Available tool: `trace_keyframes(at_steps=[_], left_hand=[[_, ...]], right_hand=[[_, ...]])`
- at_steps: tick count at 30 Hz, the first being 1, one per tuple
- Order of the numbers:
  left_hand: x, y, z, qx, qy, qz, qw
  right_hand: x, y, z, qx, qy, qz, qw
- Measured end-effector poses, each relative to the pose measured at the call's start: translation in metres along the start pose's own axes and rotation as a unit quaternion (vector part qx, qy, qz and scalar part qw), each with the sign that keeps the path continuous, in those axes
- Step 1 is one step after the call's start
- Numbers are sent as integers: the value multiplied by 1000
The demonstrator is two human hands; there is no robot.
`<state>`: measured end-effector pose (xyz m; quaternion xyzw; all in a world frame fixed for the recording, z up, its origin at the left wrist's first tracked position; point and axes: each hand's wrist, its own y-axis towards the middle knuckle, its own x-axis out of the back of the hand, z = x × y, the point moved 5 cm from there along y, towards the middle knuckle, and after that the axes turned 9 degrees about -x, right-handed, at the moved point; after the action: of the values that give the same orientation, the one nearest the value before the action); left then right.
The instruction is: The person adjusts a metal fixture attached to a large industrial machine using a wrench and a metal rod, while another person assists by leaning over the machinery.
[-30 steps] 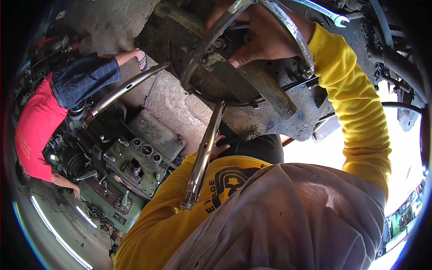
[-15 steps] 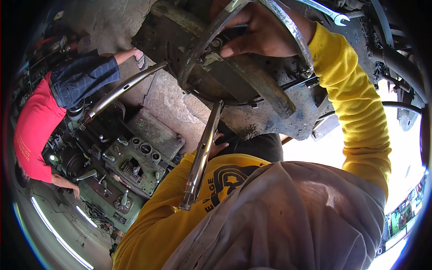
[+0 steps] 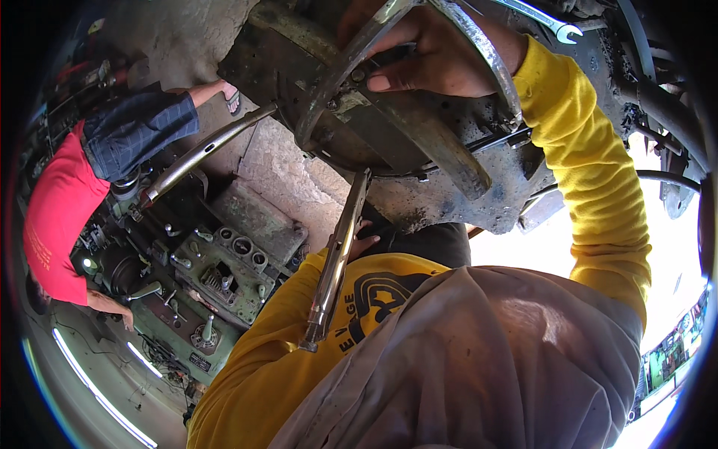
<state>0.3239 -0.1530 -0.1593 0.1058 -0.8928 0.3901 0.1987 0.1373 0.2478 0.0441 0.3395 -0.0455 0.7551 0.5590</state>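
My right hand reaches in among curved steel bars, over a dark greasy metal plate. Its thumb and fingers are bent in beside a small round fastener; whatever sits between the fingertips is hidden. A flat bar runs across the plate below the hand. My left hand lies low against my dark trousers, fingers stretched out, partly covered by a shiny metal rod. A second shiny rod slants off to the left.
An open-end wrench lies at the top right, near dark hoses and pipes. On the left stands a green lathe-like machine with levers and dials. Another person in a red shirt is beside it, an arm stretched toward its levers.
My right hand's fingers have shifted slightly at the fastener, whose ringed face now looks darker. My left hand and the other person stay nearly still.
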Motion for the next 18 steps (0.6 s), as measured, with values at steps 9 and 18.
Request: trace_keyframes(at_steps=[9,18], left_hand=[[7,1,-7,30,-61,12,998],[-1,-1,5,-1,-18,-2,1000]], right_hand=[[-1,2,0,3,0,0,1000],[-2,2,0,3,0,-1,1000]])
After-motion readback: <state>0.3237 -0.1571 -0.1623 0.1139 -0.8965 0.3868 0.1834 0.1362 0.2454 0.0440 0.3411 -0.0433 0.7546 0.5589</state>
